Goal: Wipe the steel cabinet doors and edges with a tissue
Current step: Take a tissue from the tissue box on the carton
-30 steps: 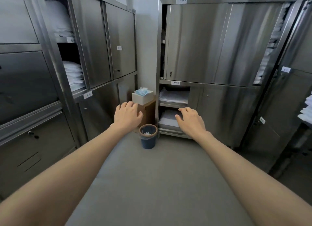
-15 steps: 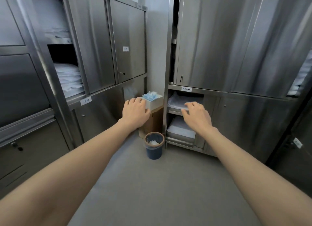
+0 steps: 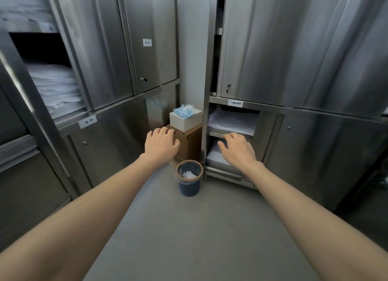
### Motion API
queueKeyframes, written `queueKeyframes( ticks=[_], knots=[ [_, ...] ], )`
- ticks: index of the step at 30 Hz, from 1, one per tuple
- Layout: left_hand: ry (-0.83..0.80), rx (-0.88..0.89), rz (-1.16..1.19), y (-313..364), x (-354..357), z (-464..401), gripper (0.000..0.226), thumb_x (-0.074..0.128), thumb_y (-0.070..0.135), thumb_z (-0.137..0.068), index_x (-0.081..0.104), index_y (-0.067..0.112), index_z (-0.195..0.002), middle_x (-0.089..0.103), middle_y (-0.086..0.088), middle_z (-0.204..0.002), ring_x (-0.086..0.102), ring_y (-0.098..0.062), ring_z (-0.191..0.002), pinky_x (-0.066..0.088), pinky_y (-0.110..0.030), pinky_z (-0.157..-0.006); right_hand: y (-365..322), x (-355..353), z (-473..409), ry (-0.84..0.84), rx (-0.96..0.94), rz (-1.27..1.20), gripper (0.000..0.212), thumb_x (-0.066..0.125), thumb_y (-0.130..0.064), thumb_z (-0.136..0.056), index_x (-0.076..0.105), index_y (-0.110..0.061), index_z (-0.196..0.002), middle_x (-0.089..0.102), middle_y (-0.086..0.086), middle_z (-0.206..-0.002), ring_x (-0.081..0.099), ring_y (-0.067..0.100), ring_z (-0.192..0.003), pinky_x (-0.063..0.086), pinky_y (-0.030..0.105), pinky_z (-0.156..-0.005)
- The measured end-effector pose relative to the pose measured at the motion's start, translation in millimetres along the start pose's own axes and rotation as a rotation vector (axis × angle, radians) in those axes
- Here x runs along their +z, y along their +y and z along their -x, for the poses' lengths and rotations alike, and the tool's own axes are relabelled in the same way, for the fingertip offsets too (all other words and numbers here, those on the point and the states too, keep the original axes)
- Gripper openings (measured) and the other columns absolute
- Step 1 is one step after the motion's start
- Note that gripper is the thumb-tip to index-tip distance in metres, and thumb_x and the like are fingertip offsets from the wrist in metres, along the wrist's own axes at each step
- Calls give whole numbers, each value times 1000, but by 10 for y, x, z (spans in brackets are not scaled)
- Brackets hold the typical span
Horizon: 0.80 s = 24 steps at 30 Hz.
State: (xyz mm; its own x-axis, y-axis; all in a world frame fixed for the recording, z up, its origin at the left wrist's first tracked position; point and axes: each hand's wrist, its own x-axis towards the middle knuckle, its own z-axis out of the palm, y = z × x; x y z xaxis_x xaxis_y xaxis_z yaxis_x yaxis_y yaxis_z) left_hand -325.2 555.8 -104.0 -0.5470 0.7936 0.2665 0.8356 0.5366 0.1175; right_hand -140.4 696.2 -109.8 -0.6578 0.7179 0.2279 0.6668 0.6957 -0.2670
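We reach both bare hands forward, left hand and right hand, fingers loosely spread, holding nothing. At 12 o'clock the square white tissue box with crumpled blue tissue sits on a brown carton, between brushed steel cabinets.

Floor: we see plain grey, running between the steel cabinets.
Bin: we find 1 dark blue bin on the floor, lined, with crumpled white paper inside.
Cardboard box: it stands in the corner behind the bin.
Tissue box: white, it sits on top of the cardboard box.
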Motion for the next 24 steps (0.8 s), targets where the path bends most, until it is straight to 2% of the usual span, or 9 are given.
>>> queueKeyframes(
  ticks=[10,19,24],
  knots=[
    [46,-12,4,-700,218,-1774,46,38,35,-103,47,12,-142,49,-8,-144,42,-27,-135,28,-42,-114,-429,225,-1919,89,-21,-19,42,38,-34,-106,49,-12,-140,49,8,-144,39,25,-136,37,43,-106],
    [-76,-27,13,-1102,830,-2525,48,38,36,-103,44,14,-145,46,-7,-147,40,-26,-137,28,-42,-115,-437,1037,-2740,-4,6,-13,42,40,-37,-105,53,-12,-137,54,8,-137,46,25,-129,42,42,-106],
    [-50,-57,11,-1257,979,-3122,47,39,35,-103,45,13,-145,46,-7,-148,39,-26,-137,27,-41,-114,-399,1172,-3372,-8,-9,-19,41,40,-36,-106,50,-13,-139,51,8,-140,43,25,-132,41,41,-106]
  ],
)
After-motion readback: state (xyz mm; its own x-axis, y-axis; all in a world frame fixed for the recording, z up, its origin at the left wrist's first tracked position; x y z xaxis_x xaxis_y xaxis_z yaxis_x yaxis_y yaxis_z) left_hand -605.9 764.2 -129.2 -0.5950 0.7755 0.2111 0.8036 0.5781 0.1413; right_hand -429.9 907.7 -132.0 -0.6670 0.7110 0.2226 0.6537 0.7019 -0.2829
